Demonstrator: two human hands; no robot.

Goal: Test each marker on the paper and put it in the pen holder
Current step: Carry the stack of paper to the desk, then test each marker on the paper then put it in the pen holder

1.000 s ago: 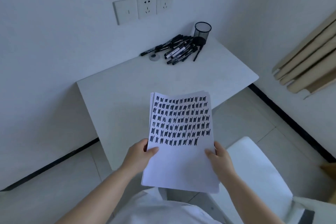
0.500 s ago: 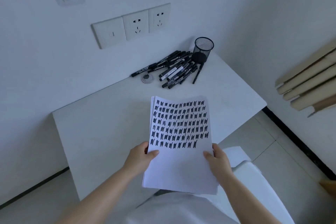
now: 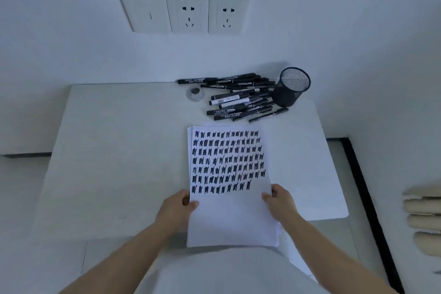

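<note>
Desk (image 3: 119, 150), wall sockets (image 3: 186, 13), perhaps tiled floor (image 3: 353, 234)

White table (image 3: 124, 150) against pale wall (image 3: 71, 31); three-plate socket panel (image 3: 185, 13) above. Tiled floor (image 3: 358, 234), black skirting (image 3: 365, 198) on right. Dim, bluish light.

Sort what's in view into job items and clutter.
Job: paper stack, held by left hand and right hand; markers; pen holder.
Clutter: small clear round dish; wall sockets; table merely bears them.
</note>
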